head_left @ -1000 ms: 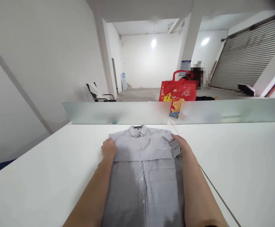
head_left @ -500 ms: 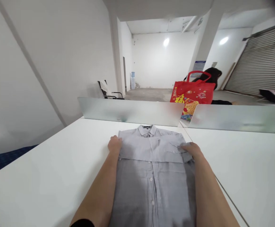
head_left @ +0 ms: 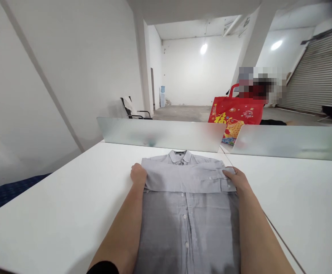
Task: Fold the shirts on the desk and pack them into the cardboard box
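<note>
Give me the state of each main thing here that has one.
Shirt: spread flat, front up
Sleeve: folded across shirt
Collar: turned down
Left hand: curled at sleeve's edge, grip unclear
Right hand: holding the cuff
Red bag: upright
Ceiling lights: lit
Shutter: lowered
Frosted panels: upright

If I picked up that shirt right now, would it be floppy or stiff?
The shirt would probably flop, because it wrinkles softly. It's likely light, since it looks like thin cloth. The sleeve laid across its front might slide off.
</note>
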{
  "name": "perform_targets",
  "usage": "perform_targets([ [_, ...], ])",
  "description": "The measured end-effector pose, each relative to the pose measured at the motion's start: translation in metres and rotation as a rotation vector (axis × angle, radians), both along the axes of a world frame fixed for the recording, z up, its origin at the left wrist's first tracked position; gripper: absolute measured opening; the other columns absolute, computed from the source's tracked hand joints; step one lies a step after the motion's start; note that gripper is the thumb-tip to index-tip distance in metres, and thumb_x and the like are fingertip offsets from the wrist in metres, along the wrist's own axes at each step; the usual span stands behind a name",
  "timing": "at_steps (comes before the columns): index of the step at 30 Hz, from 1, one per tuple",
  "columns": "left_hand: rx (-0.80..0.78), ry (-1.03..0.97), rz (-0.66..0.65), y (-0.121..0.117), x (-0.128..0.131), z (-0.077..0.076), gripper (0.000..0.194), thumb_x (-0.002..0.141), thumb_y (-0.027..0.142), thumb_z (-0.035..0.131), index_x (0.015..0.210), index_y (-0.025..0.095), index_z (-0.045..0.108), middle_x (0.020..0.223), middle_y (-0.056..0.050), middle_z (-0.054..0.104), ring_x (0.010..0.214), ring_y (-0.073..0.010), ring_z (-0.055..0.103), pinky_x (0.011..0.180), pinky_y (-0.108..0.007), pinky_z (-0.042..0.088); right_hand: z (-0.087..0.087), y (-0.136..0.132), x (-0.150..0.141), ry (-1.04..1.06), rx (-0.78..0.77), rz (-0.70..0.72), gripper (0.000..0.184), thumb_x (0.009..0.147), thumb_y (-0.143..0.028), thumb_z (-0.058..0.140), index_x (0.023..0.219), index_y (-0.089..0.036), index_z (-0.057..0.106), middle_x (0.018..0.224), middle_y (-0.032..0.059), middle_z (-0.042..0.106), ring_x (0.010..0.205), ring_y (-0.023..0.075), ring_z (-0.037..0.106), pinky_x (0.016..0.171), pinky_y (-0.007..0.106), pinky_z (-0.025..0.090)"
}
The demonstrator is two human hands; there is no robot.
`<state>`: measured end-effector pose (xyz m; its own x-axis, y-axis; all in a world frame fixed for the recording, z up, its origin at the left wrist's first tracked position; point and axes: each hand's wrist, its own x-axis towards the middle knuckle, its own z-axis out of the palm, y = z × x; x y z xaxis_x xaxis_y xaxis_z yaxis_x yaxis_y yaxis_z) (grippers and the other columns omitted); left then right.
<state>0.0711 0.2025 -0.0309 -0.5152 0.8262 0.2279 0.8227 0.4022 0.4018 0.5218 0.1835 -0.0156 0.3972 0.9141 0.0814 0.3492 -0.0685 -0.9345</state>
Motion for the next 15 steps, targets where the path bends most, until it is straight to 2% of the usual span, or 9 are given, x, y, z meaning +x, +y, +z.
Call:
perform_targets([
  [2,0.001,-0.022,0.035,-0.001,-0.003,0.000,0.032,0.090,0.009,0.036,0.112,0.009,0.059,0.108,-0.021,0.063,0.097,-0.0283,0.065,0.076,-0.035,0.049,-0.003,0.001,0.000,-0.062,-0.035,-0.021,0.036,0.069,-0.035,0.066,0.100,-0.016,0.067,0.077,0.0045,0.071,0.069,0.0199,0.067,0.059,0.027,0.051],
  [5,0.020,-0.014,0.046,-0.003,-0.003,0.001,0.031,0.089,0.009,0.036,0.110,0.011,0.059,0.111,-0.019,0.062,0.102,-0.0287,0.063,0.077,-0.036,0.048,-0.004,0.006,0.003,-0.284,-0.138,-0.132,0.032,0.063,-0.030,0.069,0.093,-0.016,0.068,0.079,0.0061,0.072,0.077,0.0233,0.068,0.065,0.030,0.051],
  [9,0.094,0.055,0.030,-0.008,0.002,0.009,0.034,0.094,0.014,0.029,0.112,0.012,0.057,0.119,-0.019,0.056,0.112,-0.0303,0.056,0.084,-0.039,0.046,-0.002,0.009,0.007,-0.530,-0.194,-0.203,0.047,0.063,-0.031,0.071,0.107,-0.014,0.068,0.093,0.0109,0.072,0.093,0.0273,0.067,0.080,0.034,0.049],
  [12,0.165,0.151,-0.124,-0.009,0.010,0.017,0.035,0.098,0.023,0.027,0.109,0.015,0.059,0.116,-0.016,0.056,0.112,-0.0284,0.054,0.090,-0.037,0.044,-0.003,0.007,0.007,-0.575,-0.199,-0.209,0.054,0.066,-0.030,0.069,0.116,-0.013,0.065,0.100,0.0121,0.072,0.098,0.0270,0.066,0.084,0.033,0.048],
  [15,0.118,0.212,-0.443,-0.011,0.020,0.019,0.034,0.098,0.025,0.030,0.110,0.019,0.062,0.115,-0.013,0.060,0.114,-0.0233,0.054,0.099,-0.033,0.040,-0.004,0.005,0.007,-0.612,-0.201,-0.194,0.048,0.068,-0.026,0.067,0.114,-0.013,0.067,0.100,0.0107,0.072,0.097,0.0251,0.066,0.085,0.031,0.048],
])
